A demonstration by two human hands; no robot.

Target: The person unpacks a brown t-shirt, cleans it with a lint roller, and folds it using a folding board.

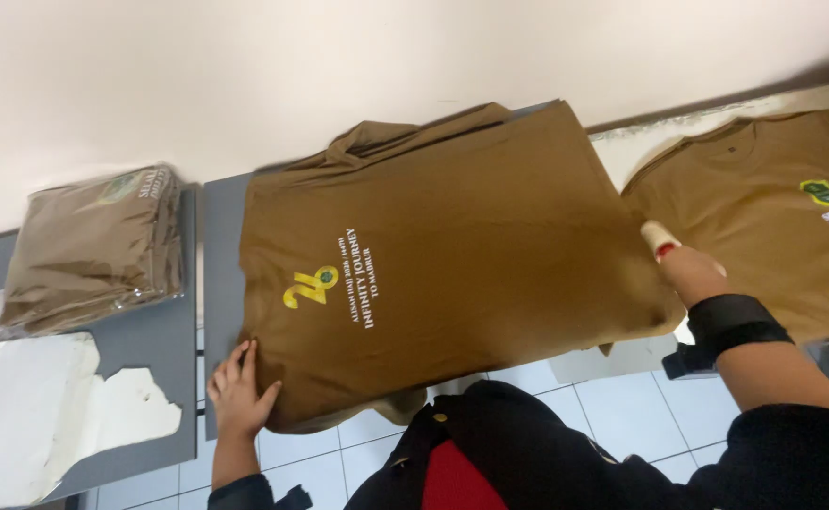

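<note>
We see the left hand (pixel 240 392) lying flat with fingers spread on the near corner of the brown shirt (pixel 452 255), which lies across the grey table (pixel 221 227). The right hand (pixel 684 264) grips the shirt's far edge, its fingers tucked out of sight. A second shirt (pixel 773 236) is cut off at the frame's edge, and the bagged shirts (pixel 93 247) look blurred.

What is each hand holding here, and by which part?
Left hand presses the brown cotton T-shirt's near-left corner; right hand grips its right edge.
</note>
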